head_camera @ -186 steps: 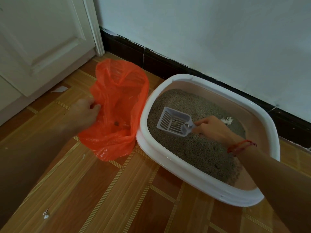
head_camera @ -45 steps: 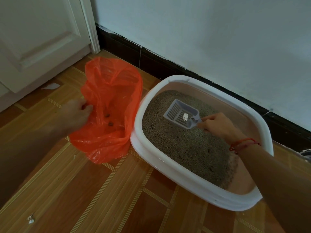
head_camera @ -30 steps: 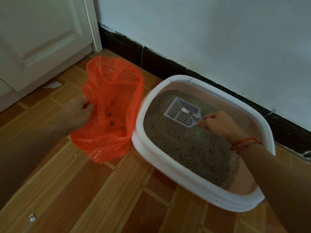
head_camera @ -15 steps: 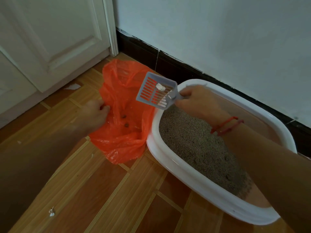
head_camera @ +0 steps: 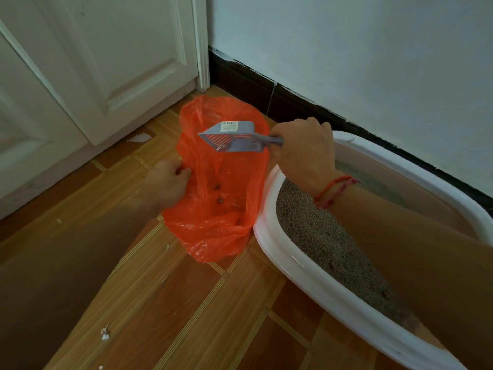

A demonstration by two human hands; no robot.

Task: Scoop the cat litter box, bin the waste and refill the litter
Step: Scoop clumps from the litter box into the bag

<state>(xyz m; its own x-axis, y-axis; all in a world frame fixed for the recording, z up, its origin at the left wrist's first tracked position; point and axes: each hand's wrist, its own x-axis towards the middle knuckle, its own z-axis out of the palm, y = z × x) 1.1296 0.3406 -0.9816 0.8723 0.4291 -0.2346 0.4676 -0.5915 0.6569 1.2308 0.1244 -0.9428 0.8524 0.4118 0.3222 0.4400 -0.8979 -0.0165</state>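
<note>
**Tipped scoop point(head_camera: 234, 137) above the orange bag point(head_camera: 218, 231)**

Head view: the right forearm point(head_camera: 413, 249) hides much of the litter point(head_camera: 314, 236), and the litter box point(head_camera: 293, 260) is cut off at the right. The right hand point(head_camera: 304, 150) grips the scoop's handle, left of the box. The left hand point(head_camera: 169, 182) pinches the orange bag's edge; two clumps point(head_camera: 217, 186) lie inside.
</note>
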